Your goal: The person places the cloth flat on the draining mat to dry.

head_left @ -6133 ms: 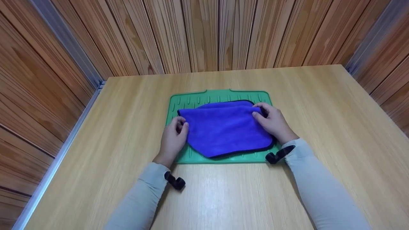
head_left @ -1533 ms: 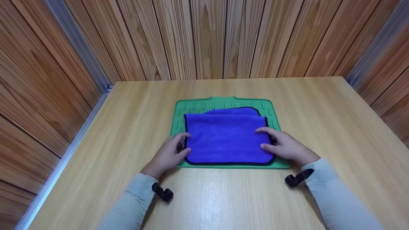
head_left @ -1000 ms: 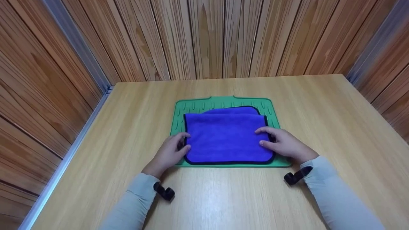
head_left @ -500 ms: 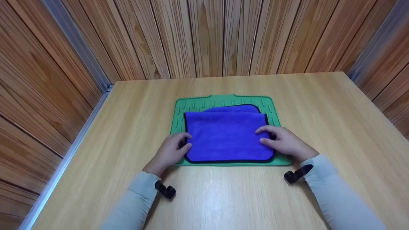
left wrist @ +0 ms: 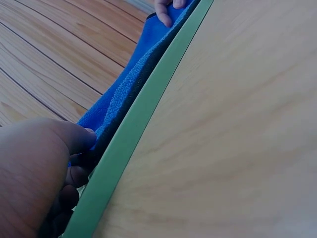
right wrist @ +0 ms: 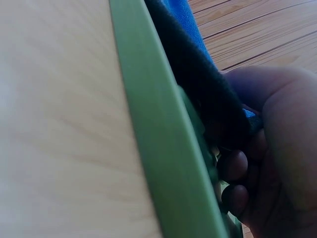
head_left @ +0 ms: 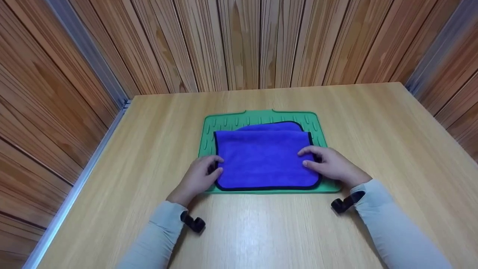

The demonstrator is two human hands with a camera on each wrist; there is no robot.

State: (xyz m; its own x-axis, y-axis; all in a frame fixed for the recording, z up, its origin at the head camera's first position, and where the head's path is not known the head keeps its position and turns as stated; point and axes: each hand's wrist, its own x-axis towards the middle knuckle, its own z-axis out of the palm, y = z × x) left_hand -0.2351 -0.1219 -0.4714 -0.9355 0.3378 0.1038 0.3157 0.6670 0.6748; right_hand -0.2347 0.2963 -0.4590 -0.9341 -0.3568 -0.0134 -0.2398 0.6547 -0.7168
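A blue towel [head_left: 266,162] with black trim lies folded on a green ribbed mat [head_left: 233,118]. Its upper layer reaches close to the mat's near edge, while a rounded corner of the lower layer shows behind the fold. At the towel's left side, my left hand [head_left: 196,178] pinches the edge, thumb [left wrist: 81,139] on top and fingers curled below. My right hand [head_left: 332,167] holds the opposite side in the same way; in the right wrist view its fingers [right wrist: 235,166] curl under the dark trim. Parts of the fingers are hidden under the cloth.
The mat lies on a light wooden table [head_left: 246,231]. Wood-panelled walls [head_left: 242,45] stand behind and at both sides, with metal posts in the corners. A small black device [head_left: 194,222] is strapped to the left wrist, another [head_left: 347,201] to the right.
Since the oldest frame, the towel's skewed near edge has become straight, and both hands have moved nearer along its sides. Over the last second and a half, hands and towel stay nearly still.
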